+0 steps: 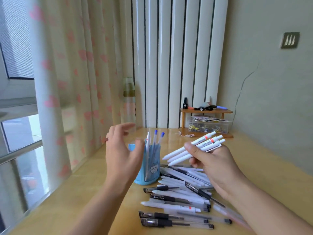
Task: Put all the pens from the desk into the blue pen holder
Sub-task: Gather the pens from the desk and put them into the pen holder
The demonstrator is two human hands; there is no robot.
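Observation:
The blue pen holder [151,168] stands upright on the wooden desk [81,197], with three pens [155,141] sticking out of it. My left hand [122,153] hovers just left of the holder, fingers spread and holding nothing. My right hand [215,165] grips a bundle of three white pens [194,148], tips pointing left toward the holder, raised above the desk. A pile of several pens [179,195], white and clear with black caps, lies on the desk in front of and right of the holder.
A clear bottle [129,102] stands behind the holder by the curtain [71,82]. A small wooden shelf [205,111] with a clear box of clips sits at the back right against the radiator. The window is at the left.

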